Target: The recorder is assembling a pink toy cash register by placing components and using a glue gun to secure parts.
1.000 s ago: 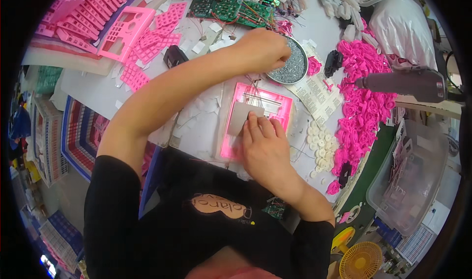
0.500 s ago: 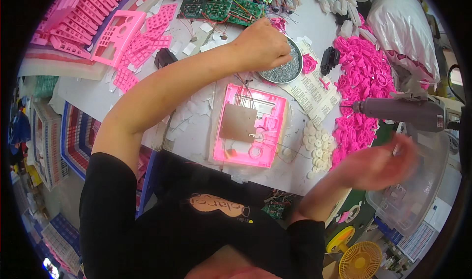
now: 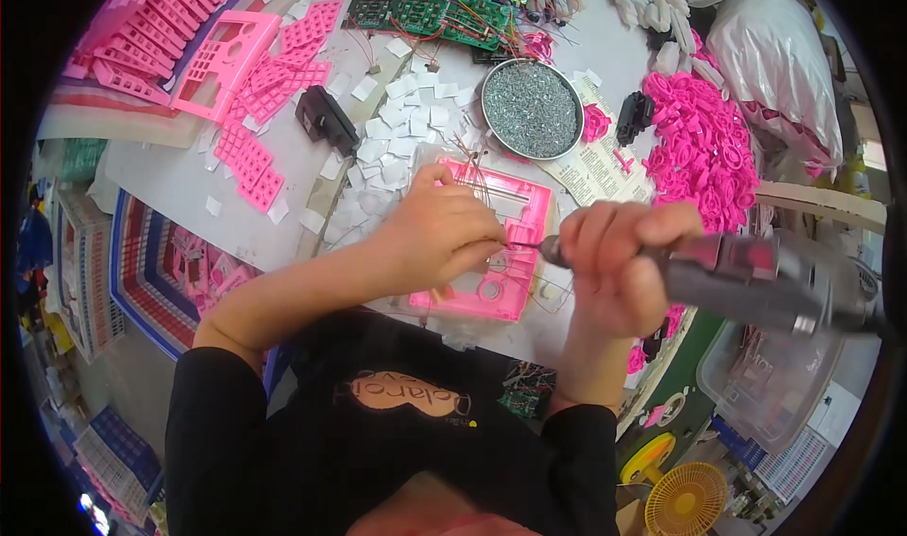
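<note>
My right hand is wrapped round a dark electric screwdriver, which lies roughly level with its bit pointing left. Over a pink plastic housing on the table is my left hand, its thumb and fingers pinched together at the tip of the bit. Whatever is between those fingertips is too small and covered to make out. Thin wires rise from the far edge of the housing. My left hand hides most of the housing's left half. Just beyond stands a round dish full of small metal screws.
White paper pieces lie left of the dish, near a black plastic part. Green circuit boards with wires are at the back. Pink parts are heaped at right, and pink panels stand stacked at far left.
My left hand has come from the screw dish down to the pink housing. My right hand has taken hold of the electric screwdriver and brought its bit left over the housing.
</note>
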Action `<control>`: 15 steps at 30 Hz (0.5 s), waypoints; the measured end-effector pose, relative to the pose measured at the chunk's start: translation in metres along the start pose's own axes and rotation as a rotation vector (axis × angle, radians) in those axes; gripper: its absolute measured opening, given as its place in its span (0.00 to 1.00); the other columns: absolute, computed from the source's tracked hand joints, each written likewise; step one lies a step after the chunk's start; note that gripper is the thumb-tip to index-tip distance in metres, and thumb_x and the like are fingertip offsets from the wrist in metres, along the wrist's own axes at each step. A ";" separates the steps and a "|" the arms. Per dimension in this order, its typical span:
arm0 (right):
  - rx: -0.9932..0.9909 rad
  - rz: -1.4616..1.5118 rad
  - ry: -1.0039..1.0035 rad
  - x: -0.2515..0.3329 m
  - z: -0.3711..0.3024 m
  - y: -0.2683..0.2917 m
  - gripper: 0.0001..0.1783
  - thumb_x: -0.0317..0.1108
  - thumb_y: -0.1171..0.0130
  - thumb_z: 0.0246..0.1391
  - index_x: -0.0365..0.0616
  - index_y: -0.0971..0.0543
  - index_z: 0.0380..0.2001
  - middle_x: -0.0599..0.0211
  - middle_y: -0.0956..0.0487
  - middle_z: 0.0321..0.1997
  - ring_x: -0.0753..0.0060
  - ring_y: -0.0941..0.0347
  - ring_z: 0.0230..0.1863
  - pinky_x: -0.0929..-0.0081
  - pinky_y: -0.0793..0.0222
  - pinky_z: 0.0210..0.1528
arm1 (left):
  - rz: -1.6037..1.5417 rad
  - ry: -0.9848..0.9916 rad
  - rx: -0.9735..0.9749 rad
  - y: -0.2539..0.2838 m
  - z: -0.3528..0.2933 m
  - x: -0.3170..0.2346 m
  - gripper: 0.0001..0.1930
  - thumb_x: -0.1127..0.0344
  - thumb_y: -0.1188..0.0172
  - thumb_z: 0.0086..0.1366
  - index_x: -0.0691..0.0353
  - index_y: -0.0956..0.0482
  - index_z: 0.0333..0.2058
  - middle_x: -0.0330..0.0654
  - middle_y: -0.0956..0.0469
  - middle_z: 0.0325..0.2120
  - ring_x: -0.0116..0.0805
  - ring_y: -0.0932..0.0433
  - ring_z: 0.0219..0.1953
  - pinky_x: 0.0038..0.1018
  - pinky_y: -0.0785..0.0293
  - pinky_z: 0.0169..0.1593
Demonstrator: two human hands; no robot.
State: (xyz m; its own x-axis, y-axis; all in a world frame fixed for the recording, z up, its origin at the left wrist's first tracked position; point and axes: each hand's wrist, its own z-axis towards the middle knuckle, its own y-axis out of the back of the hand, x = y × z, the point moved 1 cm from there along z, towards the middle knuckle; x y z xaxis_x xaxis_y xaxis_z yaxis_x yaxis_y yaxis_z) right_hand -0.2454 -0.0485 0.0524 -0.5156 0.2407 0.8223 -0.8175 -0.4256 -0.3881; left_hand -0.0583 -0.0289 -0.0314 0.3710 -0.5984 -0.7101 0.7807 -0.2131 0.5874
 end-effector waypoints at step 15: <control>0.055 -0.016 0.082 -0.001 -0.016 -0.001 0.14 0.33 0.39 0.58 0.46 0.33 0.43 0.68 0.32 0.19 0.72 0.36 0.18 0.69 0.35 0.27 | 0.087 -0.100 -0.011 0.001 0.016 -0.005 0.07 0.65 0.31 0.53 0.54 0.20 0.30 0.32 0.21 0.28 0.34 0.24 0.32 0.36 0.40 0.51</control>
State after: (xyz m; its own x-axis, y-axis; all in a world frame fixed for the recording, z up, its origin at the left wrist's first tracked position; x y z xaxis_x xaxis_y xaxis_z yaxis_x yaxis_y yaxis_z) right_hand -0.2478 -0.0347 0.0455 -0.5240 0.3172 0.7905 -0.8113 -0.4682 -0.3500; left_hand -0.0671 -0.0388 -0.0209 0.3858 -0.6883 -0.6143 0.7537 -0.1489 0.6402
